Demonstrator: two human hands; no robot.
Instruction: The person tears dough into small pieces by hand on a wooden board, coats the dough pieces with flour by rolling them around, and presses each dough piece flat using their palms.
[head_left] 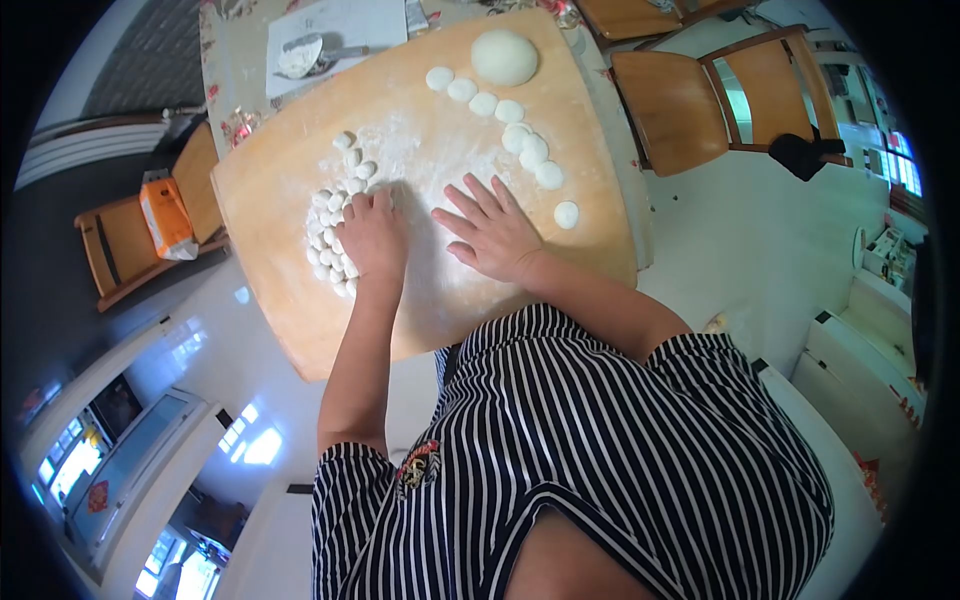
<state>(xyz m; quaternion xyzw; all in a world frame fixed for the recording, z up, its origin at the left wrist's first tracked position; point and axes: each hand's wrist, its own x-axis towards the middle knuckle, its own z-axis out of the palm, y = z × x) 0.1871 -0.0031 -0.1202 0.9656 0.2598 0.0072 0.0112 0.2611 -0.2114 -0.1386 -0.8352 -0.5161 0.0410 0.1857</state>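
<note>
My left hand (373, 236) is closed, its fingers bent down onto the right side of a pile of small white dough pieces (326, 238). The fingertips touch the pieces and partly hide what they grip. My right hand (492, 230) lies palm down with fingers spread on the floured wooden board (270, 170). Right of it, a curved row of flattened dough discs (534, 152) runs toward the far edge, with a single disc (567, 215) nearest to that hand's wrist. A large round ball of dough (504, 57) sits at the board's far right.
Beyond the board, a scoop with flour (300, 58) rests on a white sheet (345, 22) on the flowered tablecloth (225, 60). Wooden chairs (672, 110) stand right of the table. An orange package (167, 218) is on a chair at the left.
</note>
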